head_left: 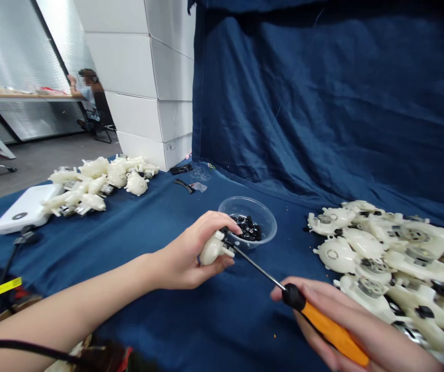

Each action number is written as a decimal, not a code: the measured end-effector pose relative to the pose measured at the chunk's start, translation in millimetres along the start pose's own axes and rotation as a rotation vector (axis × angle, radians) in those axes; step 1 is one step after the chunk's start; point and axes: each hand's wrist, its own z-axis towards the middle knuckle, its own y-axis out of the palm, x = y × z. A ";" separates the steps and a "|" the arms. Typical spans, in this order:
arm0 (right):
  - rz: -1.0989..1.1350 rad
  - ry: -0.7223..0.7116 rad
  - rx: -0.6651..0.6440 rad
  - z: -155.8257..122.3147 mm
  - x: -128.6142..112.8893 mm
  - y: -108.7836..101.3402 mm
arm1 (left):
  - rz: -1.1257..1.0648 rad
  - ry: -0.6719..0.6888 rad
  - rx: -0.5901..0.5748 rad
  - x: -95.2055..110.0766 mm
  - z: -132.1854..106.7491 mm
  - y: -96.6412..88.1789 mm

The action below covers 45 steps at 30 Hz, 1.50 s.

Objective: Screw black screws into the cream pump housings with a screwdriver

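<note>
Head view: left hand (191,253) fingers closed around a white plastic housing (213,249); right hand (361,325) fingers gripping an orange-handled screwdriver (258,267), shaft slanting up-left, tip at the housing.

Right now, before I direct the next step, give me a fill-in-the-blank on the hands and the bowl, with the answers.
The right hand grips a screwdriver with a ____ handle.
The screwdriver's metal ____ reaches to the white plastic housing in the left hand.
The clear plastic bowl holds small ____ parts.

Missing words: orange, shaft, black.
</note>
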 end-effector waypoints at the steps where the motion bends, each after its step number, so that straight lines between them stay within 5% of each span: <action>1: -0.079 -0.065 0.055 -0.3 -0.5 -0.3 | -0.008 -0.010 -0.001 0.2 0.1 0.3; 9: -0.872 -0.764 0.788 7.2 16.8 3.1 | -0.057 -0.123 0.135 9.8 5.0 5.5; 14: -1.225 -1.024 0.962 1.1 24.4 13.5 | -0.075 -0.201 0.050 9.1 4.6 6.3; 21: -1.127 -0.943 0.752 3.3 26.5 -3.6 | -0.036 -0.163 -0.010 4.9 1.8 6.2; 25: -0.850 -0.635 0.678 3.4 25.5 -2.6 | -0.031 -0.165 -0.030 3.6 0.4 7.8; 29: -0.497 -0.255 0.296 2.8 14.1 4.3 | -0.004 -0.137 -0.021 3.1 0.6 7.4; 32: -0.240 -0.114 0.096 2.3 5.1 7.2 | -0.003 -0.101 -0.024 1.3 -0.1 6.4; 39: 0.021 0.010 0.018 -0.2 -0.3 4.4 | -0.035 -0.027 -0.018 -4.6 -3.4 6.2; 45: -0.372 -0.215 0.219 7.0 -1.6 11.4 | -0.015 -0.068 -0.004 -3.9 -3.0 6.6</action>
